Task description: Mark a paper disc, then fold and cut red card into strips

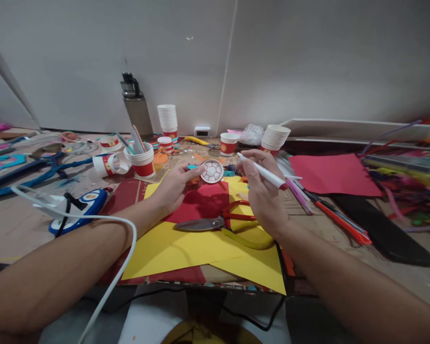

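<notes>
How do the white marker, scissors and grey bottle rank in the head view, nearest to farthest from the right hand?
1. white marker, held in the right hand.
2. scissors, on the yellow paper beside it.
3. grey bottle, far back on the left.

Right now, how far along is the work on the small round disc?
Done: the round disc already carries a red line pattern. In hand: the left hand pinches the disc, and the right hand holds a white marker with a red end, clear of the disc. Left, apparently: the scissors lie idle on the paper sheets, and stacked cups stand unused behind.
</notes>
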### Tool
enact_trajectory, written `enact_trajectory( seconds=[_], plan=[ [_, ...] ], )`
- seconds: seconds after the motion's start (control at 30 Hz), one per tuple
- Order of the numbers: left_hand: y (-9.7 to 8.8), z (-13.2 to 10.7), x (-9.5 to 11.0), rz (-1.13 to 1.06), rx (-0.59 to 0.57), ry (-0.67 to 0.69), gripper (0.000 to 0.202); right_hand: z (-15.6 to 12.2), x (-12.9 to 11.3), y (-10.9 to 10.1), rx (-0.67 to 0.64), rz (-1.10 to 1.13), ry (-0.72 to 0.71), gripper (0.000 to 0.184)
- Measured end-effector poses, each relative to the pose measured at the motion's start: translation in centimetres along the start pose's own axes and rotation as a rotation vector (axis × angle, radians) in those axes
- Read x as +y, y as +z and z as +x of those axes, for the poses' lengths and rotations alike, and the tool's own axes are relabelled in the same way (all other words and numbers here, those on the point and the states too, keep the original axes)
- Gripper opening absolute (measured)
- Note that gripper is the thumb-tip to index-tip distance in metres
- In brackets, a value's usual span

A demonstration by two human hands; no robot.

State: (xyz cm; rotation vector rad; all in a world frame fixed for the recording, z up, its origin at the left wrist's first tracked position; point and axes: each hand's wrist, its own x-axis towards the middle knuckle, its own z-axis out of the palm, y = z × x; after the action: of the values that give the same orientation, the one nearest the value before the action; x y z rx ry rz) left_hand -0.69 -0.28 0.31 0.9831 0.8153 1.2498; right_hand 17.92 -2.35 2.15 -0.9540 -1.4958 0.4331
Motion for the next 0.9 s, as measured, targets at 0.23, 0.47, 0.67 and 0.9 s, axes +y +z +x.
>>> enact_trajectory(
  seconds=[0.23,0.47,0.67,0.9],
  plan=[
    [0.1,0.1,0.7,0.062,-0.081,-0.045,0.028,0.7,1.3,0.3,-0.076,0.097,0.245,0.027],
    [-0.3,0.2,1.0,0.096,-0.180,-0.147,0.028,0.1,2.0,1.0,-0.285,0.379,0.441,0.032],
    [-0.4,0.6,0.7,0.074,-0.126,-0.045,0.032,-0.2,1.7,1.2,-0.284,0.517,0.585,0.036],
    [-0.5,1.0,0.3,0.007,0.015,-0.062,0.042,0.4,1.5,1.2,-0.047,0.647,0.693,0.034]
  ],
)
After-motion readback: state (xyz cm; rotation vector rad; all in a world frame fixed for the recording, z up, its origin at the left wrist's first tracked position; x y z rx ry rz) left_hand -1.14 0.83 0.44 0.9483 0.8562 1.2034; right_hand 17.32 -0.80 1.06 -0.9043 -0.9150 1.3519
